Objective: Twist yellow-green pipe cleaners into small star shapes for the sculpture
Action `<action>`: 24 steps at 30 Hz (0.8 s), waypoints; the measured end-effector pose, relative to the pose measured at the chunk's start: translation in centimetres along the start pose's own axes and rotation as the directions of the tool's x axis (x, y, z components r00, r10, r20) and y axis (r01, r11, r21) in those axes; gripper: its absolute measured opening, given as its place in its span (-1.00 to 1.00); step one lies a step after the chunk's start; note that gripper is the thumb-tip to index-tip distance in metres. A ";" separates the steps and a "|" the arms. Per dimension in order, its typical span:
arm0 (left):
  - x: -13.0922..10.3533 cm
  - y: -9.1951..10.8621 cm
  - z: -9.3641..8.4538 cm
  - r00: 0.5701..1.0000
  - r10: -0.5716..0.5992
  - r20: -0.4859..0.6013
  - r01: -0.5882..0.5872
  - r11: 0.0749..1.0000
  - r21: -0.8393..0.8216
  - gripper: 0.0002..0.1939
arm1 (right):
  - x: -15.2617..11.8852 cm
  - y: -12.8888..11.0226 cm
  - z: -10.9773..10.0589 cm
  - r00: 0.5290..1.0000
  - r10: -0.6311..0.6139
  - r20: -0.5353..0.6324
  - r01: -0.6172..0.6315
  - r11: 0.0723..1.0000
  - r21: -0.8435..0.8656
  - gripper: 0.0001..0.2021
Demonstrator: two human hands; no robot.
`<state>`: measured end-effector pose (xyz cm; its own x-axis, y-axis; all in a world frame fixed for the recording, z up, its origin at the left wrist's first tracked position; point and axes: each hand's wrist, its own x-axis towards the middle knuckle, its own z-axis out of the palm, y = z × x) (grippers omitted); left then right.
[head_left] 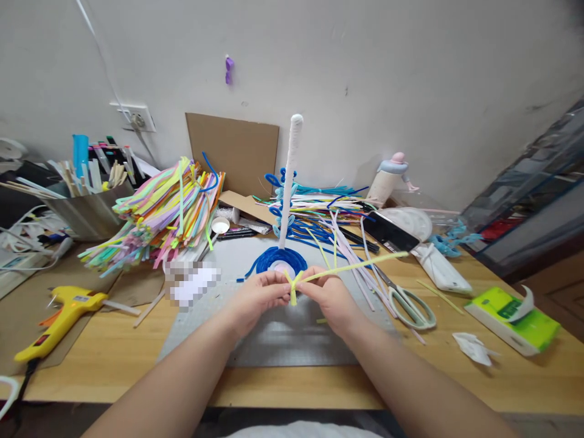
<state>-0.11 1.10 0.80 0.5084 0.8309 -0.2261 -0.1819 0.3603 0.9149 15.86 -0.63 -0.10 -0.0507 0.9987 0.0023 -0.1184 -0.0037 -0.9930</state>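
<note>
Both hands meet over the grey cutting mat (pixel 201 328). My left hand (pixel 262 298) pinches the bent end of a pale yellow pipe cleaner (pixel 360 264), where short loops or ends stick up and down. My right hand (pixel 331 301) is closed on the same piece just beside it, and the long straight tail points off to the right. Right behind the fingers sits a coil of blue pipe cleaner (pixel 261 260) around a pale round centre. A white wrapped stick (pixel 290 176) stands upright at the coil, with blue looped shapes (pixel 275 180) behind it.
A yellow glue gun (pixel 64 316) and a thick bundle of coloured pipe cleaners (pixel 159 213) lie left. To the right are scissors (pixel 413 307), a phone (pixel 390 231), loose lilac pipe cleaners (pixel 356 261) and a green tissue pack (pixel 513 319). Cardboard (pixel 232 149) leans on the wall.
</note>
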 end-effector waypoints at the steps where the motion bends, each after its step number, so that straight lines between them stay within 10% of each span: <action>1: 0.1 -0.3 0.1 0.998 0.048 -0.040 -0.047 0.999 0.010 -0.77 | -0.1 0.3 0.2 0.999 -0.025 -0.047 0.024 1.000 -0.014 -0.85; 9: 1.0 -1.9 0.1 0.975 0.105 -0.197 -0.109 0.994 -0.011 -0.71 | -0.3 0.7 0.6 0.997 -0.044 -0.070 0.041 0.998 -0.042 -0.85; 24: 0.2 -1.0 0.0 0.993 -0.070 0.095 0.090 0.968 -0.232 -0.83 | 0.3 0.7 0.1 0.998 0.031 0.048 -0.041 0.974 0.221 -0.89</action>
<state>0.17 0.92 -0.13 0.5974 0.7596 -0.2569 -0.3258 0.5227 0.7878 15.63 -0.33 -0.77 -0.1020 0.9945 -0.0231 -0.3321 -0.0559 -0.9416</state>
